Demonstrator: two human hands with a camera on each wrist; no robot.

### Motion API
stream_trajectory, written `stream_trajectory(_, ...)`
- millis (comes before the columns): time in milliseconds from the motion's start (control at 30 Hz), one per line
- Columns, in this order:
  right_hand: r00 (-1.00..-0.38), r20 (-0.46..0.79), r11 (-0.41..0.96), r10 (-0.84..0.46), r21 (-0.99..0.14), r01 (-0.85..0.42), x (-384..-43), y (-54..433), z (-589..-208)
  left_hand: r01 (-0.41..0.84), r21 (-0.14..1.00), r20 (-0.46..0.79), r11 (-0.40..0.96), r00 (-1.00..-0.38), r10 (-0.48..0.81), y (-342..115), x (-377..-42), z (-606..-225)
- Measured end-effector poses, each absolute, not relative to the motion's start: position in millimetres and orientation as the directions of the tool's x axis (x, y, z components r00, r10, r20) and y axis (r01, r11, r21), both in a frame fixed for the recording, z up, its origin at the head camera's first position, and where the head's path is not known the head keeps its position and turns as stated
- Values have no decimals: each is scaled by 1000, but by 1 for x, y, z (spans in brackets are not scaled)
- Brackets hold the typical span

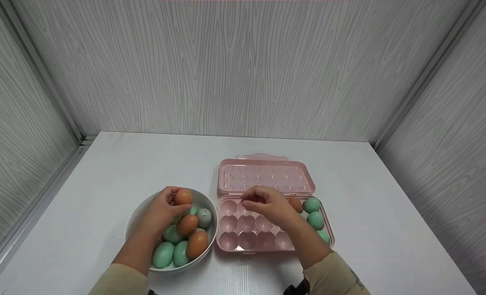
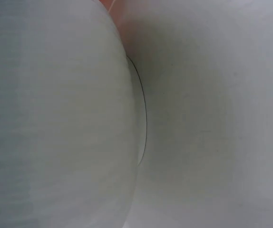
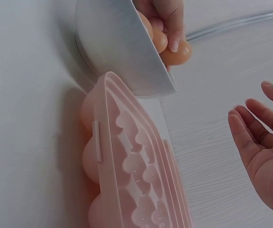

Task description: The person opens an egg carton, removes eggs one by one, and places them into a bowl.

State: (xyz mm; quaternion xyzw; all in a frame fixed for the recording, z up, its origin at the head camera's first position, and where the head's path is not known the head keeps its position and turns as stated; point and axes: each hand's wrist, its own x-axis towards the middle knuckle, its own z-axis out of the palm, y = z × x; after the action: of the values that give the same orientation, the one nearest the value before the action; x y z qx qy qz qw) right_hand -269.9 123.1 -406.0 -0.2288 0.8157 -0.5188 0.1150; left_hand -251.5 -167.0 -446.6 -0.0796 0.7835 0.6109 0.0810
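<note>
My left hand (image 1: 161, 211) pinches a brown egg (image 1: 184, 197) between thumb and fingers, over the white bowl (image 1: 211, 205). Below it in the bowl lie more brown eggs (image 1: 197, 244), several pale green eggs (image 1: 163, 255) and one greyish egg (image 1: 204, 217). Over the open pink egg box (image 1: 243, 251) is my right hand (image 1: 269, 205); the right wrist view shows its fingers loosely bent and nothing held. At the box's right end, three green eggs (image 1: 316, 220) and a brown egg (image 1: 295, 204) sit in cups, partly behind the right forearm.
Folded back behind the egg cups lies the box's clear pink lid (image 1: 267, 176). Bowl and box stand side by side on a white table (image 1: 177, 159), walled by pale wood-grain panels (image 1: 235, 69). The bowl's outer side (image 2: 60, 114) fills much of the left wrist view.
</note>
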Motion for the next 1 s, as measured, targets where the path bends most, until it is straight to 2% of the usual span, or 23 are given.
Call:
stream_trajectory(600,-875,38,361,-483,-902,-238,-268,124,-409,-270,898,-267,348,-962,-57,-165,-259,-450)
stream_trajectory(1000,-868,49,351,-493,-902,-250,-268,124,-410,-237,893,-210,384,-971,-113,-165,-258,-449)
